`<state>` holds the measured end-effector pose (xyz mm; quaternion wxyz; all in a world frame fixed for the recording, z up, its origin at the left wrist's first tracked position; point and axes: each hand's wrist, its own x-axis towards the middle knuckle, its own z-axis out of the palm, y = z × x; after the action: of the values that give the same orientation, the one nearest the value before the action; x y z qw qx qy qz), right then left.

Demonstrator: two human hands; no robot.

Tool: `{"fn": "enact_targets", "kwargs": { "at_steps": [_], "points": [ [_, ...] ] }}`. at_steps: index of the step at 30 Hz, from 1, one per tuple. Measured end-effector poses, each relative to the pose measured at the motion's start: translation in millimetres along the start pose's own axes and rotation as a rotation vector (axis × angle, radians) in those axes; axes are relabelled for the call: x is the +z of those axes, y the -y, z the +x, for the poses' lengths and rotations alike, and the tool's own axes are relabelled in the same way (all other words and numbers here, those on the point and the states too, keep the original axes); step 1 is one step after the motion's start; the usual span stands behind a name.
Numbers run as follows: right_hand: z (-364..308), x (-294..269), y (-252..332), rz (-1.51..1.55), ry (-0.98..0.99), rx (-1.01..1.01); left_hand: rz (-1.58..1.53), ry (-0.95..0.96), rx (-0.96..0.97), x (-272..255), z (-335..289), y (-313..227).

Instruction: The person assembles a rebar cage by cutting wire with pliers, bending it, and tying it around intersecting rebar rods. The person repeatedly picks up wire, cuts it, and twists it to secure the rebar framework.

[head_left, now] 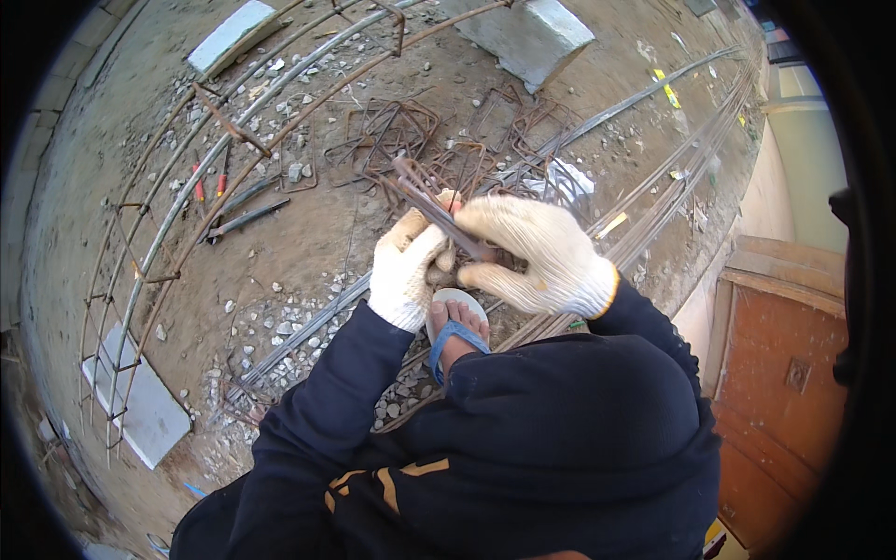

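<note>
A bundle of brown bent steel stirrups (431,207) is held in front of me, slanting from upper left to lower right and partly blurred. My left hand (403,271), in a cream knit work glove, is closed round its underside. My right hand (541,254), gloved alike, curls its fingers and thumb about the bundle's lower right end. Just beyond the hands, a tangled heap of loose stirrups (392,126) lies on the dirt. Below them shows a foot in a blue-strapped flip-flop (457,327).
A long rebar cage (245,137) curves along the left, near concrete blocks (140,397) and a larger block (532,35). Red-handled tool (221,182) and a dark bar (250,218) lie beside it. Long thin rods (677,182) stretch along the right, near an orange-brown wooden panel (779,383).
</note>
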<state>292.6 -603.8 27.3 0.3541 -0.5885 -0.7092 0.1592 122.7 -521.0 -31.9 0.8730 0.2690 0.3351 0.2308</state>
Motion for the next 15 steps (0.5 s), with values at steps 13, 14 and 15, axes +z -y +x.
{"fn": "enact_targets", "kwargs": {
  "at_steps": [13,14,15],
  "points": [
    [33.5,-69.1,4.6,-0.246,0.154,-0.155,0.231,0.211,-0.038,-18.7,-20.7,-25.2],
    [33.3,-68.1,5.4,-0.252,0.179,-0.136,0.18,0.208,0.003,-16.7,-24.8,-23.0],
    [31.8,-67.3,8.3,-0.256,0.204,-0.118,0.194,0.192,-0.001,-14.4,-25.7,-20.9]
  ]
}}
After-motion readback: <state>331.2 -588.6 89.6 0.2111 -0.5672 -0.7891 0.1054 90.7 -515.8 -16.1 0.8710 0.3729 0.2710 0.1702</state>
